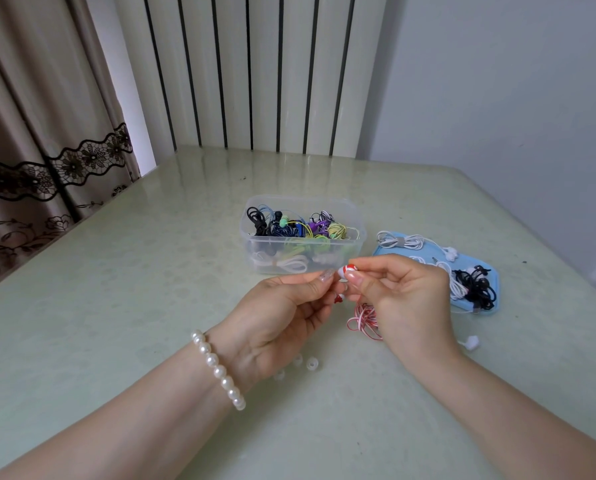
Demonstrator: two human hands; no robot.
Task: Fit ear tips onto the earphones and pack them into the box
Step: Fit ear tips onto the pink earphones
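My right hand (407, 299) pinches a red-and-white earbud (347, 270) between thumb and forefinger, just in front of the clear plastic box (355, 233). My left hand (282, 313) meets it from the left, fingertips pinching a clear ear tip (327, 274) against the bud. The second red bud (338, 298) dangles below, and the red-and-white cable (364, 320) hangs in a coil onto the table. The box holds several coiled earphones in black, blue, green, purple and white. Three loose clear ear tips (313, 364) lie on the table under my left hand.
A light blue lid (490, 275) lies right of the box, carrying white earphones (410, 241) and black earphones (476, 285). One white ear tip (471, 342) rests near my right wrist. The pale green table (116, 306) meets a curtain at left and a radiator behind.
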